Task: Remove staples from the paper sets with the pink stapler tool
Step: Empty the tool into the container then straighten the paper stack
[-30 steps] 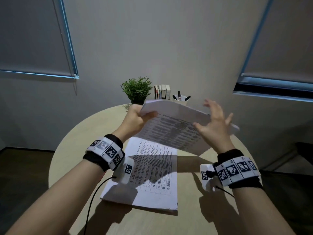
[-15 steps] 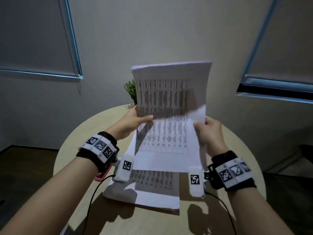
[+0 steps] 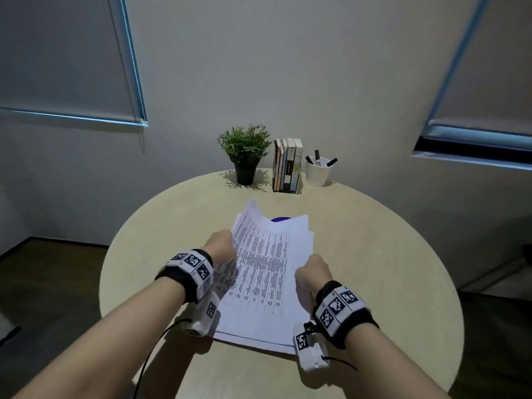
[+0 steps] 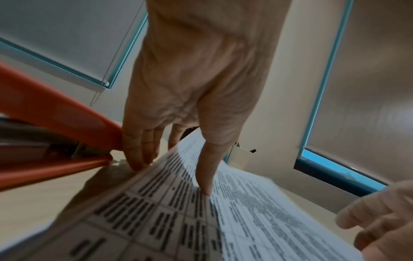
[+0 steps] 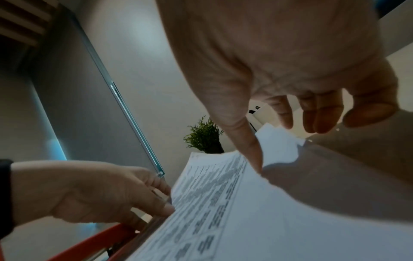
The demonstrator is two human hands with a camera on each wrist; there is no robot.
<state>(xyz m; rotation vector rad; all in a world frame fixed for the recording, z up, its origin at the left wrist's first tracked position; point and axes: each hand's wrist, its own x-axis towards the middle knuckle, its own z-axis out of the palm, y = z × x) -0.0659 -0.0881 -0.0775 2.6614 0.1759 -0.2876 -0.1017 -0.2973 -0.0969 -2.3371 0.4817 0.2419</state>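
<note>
1. The round worktop (image 3: 374,254) carries everything; a plant (image 3: 245,151), a row of books (image 3: 288,165) and a pen cup (image 3: 318,171) stand along its far edge.
2. The paper sets (image 3: 264,283) lie stacked at the middle, long axis running near to far, the top set's far-left corner curling up.
3. Our left hand (image 3: 220,246) pinches that top set's left edge, thumb on the print, fingers beneath.
4. Our right hand (image 3: 315,272) is at the right edge; its thumb touches the sheet, the fingers hang loosely apart above, holding nothing.
5. The stapler tool (image 4: 55,134), orange-pink here, lies on the worktop just left of the stack, touching the left fingers (image 4: 136,150). We judge the left hand nearer it.
6. No staple is visible.
</note>
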